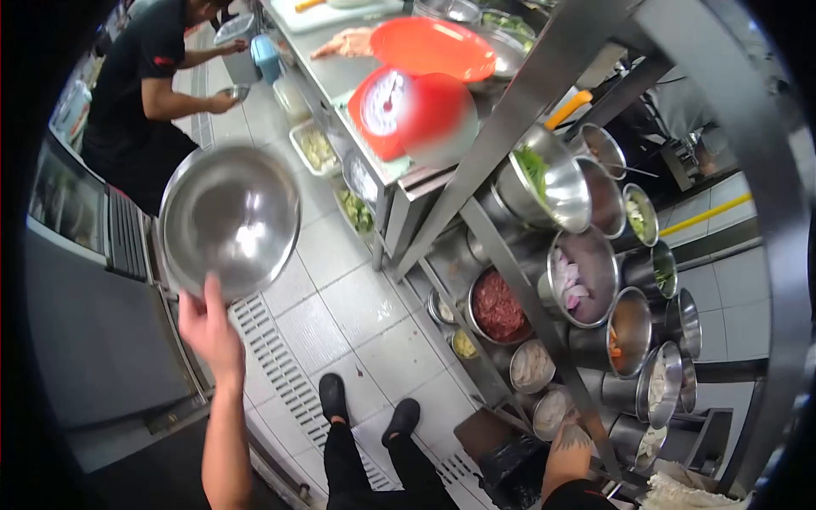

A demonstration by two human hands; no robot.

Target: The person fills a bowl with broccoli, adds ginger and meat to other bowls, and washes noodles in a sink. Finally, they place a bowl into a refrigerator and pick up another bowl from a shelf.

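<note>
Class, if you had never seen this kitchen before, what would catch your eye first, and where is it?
Probably the big shiny metal bowl held out in the left hand, over the tiled floor. Next, the bright red oval tray and the red dial scale on the counter at top centre. Then the dark red minced meat on the rack at right.

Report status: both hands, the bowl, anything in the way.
Left hand gripping steel bowl by its rim. Right hand low at rack, grip unclear. Co-worker ahead, beyond the bowl.
</note>
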